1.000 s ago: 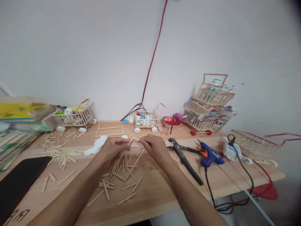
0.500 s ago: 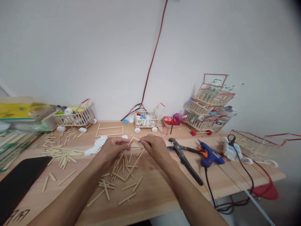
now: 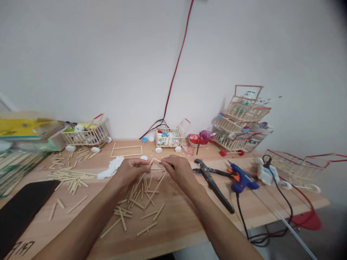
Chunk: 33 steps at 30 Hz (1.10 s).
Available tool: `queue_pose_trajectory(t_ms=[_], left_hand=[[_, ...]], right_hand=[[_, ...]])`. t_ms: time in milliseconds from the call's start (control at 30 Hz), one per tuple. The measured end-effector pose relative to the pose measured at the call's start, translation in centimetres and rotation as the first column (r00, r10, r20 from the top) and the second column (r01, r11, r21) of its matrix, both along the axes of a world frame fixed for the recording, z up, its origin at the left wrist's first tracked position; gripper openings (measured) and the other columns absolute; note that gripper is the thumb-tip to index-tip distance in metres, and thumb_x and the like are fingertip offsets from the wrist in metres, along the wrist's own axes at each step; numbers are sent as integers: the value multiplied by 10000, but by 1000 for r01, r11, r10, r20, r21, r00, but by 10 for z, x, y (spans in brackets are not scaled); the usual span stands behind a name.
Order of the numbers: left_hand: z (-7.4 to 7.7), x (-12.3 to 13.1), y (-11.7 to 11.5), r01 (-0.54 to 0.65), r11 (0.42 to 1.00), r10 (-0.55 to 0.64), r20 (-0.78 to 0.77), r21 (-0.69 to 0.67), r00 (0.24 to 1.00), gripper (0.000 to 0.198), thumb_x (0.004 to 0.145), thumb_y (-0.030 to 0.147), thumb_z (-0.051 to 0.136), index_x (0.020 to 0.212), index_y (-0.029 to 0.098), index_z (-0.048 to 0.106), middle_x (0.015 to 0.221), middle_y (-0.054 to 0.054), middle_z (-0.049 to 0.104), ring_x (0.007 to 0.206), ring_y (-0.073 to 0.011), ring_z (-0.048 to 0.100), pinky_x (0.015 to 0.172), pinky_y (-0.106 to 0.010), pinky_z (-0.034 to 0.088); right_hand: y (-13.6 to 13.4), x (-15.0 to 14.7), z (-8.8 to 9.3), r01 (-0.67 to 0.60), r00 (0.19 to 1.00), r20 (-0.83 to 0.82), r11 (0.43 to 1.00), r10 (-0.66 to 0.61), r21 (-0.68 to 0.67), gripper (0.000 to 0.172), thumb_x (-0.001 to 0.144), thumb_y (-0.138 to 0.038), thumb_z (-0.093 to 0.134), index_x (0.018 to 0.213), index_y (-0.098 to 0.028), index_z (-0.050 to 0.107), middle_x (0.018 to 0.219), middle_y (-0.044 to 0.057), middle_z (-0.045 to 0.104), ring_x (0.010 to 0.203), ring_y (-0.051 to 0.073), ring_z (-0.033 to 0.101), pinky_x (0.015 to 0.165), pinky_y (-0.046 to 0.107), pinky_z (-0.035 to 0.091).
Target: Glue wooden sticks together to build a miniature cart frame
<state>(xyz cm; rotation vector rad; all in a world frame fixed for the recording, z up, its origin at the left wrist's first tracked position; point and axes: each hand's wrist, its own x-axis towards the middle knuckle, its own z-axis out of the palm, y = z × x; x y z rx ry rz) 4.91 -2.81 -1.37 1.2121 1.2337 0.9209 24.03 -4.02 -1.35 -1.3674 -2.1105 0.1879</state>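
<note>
My left hand (image 3: pixel 133 170) pinches a short wooden stick near the middle of the wooden table (image 3: pixel 179 234). Opposite it, my right hand (image 3: pixel 179 169) grips another short stick (image 3: pixel 156 159) between thumb and fingers. The two sticks meet at an angle between my fingertips. Below and between my hands lie several loose cut sticks (image 3: pixel 146 213), some crossing each other. A white crumpled tissue (image 3: pixel 110 168) is left of my left hand. Behind my hands, a flat rectangular stick frame (image 3: pixel 127 155) rests on the table.
Pliers (image 3: pixel 214 186) and a blue glue gun (image 3: pixel 242 180) with a black cord lie right. Small stick carts (image 3: pixel 169 139) stand along the wall, others stacked (image 3: pixel 238 124) at right. A black phone-like object (image 3: pixel 24 209) and bundled sticks (image 3: pixel 16 171) are at left.
</note>
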Motion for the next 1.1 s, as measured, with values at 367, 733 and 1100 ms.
queue_pose_trajectory(t_ms=[367, 733, 1100], left_hand=[[6, 1, -4, -3, 1000, 3, 7, -7, 1000, 379, 555, 378, 768, 839, 132, 722, 630, -16, 656, 425, -65, 399, 437, -217, 251], [-1, 0, -1, 2, 1000, -1, 51, -22, 999, 385, 545, 360, 783, 847, 130, 721, 637, -17, 659, 462, -87, 465, 457, -219, 278], [1, 1, -1, -12, 1000, 13, 56, -4, 998, 341, 548, 336, 779, 820, 137, 726, 631, -22, 669, 465, -89, 480, 459, -219, 309]], right_hand=[[0, 0, -1, -4, 1000, 2, 1000, 4, 3, 242, 913, -241, 506, 720, -189, 645, 726, 10, 628, 712, 122, 552, 635, 209, 319], [0, 0, -1, -9, 1000, 11, 1000, 8, 12, 254, 910, -233, 507, 681, -179, 603, 702, 0, 611, 691, 113, 538, 627, 207, 307], [-1, 0, -1, -11, 1000, 19, 1000, 10, 12, 255, 914, -238, 507, 688, -180, 612, 699, 0, 609, 690, 111, 538, 628, 208, 309]])
